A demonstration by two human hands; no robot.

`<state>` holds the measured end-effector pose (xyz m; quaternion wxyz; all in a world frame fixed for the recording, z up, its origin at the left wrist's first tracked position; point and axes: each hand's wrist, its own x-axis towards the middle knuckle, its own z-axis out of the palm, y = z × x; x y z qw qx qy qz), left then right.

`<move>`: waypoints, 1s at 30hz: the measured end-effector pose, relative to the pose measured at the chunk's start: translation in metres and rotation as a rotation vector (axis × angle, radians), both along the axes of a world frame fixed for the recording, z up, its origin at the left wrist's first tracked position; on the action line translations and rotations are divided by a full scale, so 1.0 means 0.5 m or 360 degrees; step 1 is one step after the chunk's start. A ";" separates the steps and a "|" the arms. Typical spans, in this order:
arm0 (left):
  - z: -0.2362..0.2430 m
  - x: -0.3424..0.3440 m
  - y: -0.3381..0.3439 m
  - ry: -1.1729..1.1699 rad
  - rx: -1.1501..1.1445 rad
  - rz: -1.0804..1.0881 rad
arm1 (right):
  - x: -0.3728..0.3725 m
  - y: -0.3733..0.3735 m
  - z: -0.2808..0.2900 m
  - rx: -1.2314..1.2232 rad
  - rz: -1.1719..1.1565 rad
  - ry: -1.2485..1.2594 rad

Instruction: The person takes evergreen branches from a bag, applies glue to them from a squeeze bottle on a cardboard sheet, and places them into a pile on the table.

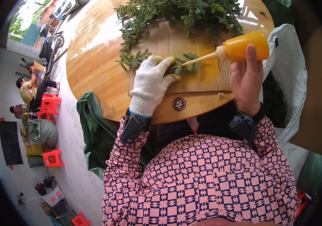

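My left hand (149,86), in a white knit glove, pinches a small green artificial fir sprig (189,63) over a flattened piece of cardboard (202,83). Bare and wrapped round a squeeze bottle of orange-yellow liquid (248,46), my right hand (246,84) has its thumb along the bottle's side. The bottle lies nearly level, its long nozzle (204,58) pointing left. The nozzle tip is at the sprig's needles; whether it touches them I cannot tell. Another fir sprig (134,59) shows just left of the gloved fingers.
A heap of fir sprigs (183,13) covers the far side of the round wooden table (93,71). Green sacking (93,116) hangs at the left edge, a white sack (294,71) at the right. Red stools (53,158) and a seated person (29,90) are farther left.
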<state>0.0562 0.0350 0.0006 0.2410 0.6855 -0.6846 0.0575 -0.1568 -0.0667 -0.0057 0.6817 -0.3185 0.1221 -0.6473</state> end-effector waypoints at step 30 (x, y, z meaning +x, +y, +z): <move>-0.007 0.013 -0.007 0.0087 -0.0028 -0.0166 | -0.036 -0.043 -0.003 -0.0066 -0.0098 0.0220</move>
